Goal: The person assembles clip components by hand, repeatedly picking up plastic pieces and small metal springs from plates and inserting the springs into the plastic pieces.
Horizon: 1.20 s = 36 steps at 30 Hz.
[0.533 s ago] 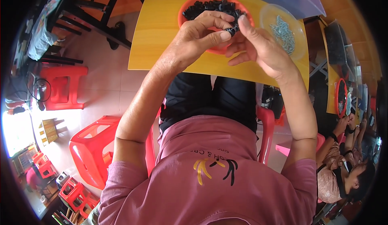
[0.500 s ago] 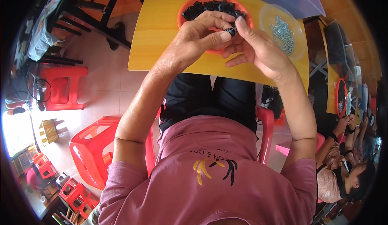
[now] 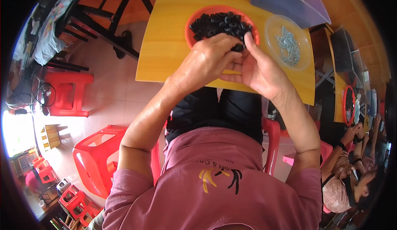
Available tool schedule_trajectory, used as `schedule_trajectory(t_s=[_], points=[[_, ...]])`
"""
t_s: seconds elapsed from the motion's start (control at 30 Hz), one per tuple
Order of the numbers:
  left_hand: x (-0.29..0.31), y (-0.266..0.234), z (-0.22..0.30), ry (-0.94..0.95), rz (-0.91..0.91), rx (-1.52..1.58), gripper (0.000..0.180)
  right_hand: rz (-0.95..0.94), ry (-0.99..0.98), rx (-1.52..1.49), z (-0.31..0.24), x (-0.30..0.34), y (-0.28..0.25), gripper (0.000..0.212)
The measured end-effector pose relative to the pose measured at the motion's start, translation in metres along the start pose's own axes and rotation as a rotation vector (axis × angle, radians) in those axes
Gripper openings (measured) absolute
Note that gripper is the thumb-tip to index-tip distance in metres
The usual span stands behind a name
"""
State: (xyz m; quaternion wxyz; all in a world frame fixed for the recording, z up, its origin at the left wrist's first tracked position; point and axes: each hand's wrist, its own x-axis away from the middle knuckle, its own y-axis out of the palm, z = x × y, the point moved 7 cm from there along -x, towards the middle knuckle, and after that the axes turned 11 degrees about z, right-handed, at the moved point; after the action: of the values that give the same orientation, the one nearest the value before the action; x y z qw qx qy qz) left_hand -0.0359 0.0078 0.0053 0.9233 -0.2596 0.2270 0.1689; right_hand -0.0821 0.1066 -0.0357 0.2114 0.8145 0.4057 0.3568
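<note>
Orange bowl (image 3: 206, 10): heaped with small black parts (image 3: 221, 24).
Left hand (image 3: 209, 58): pinches one black part (image 3: 237, 48).
Right hand (image 3: 264, 70): thumb raised alongside; grip unclear.
Clear tub (image 3: 305, 48): small silvery pieces (image 3: 288, 50).

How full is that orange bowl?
The orange bowl looks fairly full: black parts cover most of its visible inside; the left hand hides some. Their depth I cannot tell.

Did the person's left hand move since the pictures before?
Yes, a little: judged against the yellow table, the left hand has moved toward the person's body, nearer the table's front edge.
</note>
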Motion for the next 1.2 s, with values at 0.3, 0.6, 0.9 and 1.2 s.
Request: schedule_trajectory(t_s=[0.3,0.6,0.9,1.2], points=[[0.003,0.011,0.007,0.264,-0.127,-0.32,0.026,0.017,0.042,-0.145,0.018,0.001,-0.007,0.049],[-0.061,-0.012,-0.037,-0.124,-0.003,-0.011,0.027,0.081,-0.087,-0.089,-0.003,0.002,-0.028,0.057],[-0.244,-0.139,-0.088,-0.231,0.399,-0.317,0.037,0.081,-0.201,-0.134,-0.042,0.03,-0.057,0.039],[-0.111,-0.007,-0.056,0.078,-0.171,-0.214,0.019,0.263,-0.337,0.032,-0.062,0.055,-0.115,0.033]])
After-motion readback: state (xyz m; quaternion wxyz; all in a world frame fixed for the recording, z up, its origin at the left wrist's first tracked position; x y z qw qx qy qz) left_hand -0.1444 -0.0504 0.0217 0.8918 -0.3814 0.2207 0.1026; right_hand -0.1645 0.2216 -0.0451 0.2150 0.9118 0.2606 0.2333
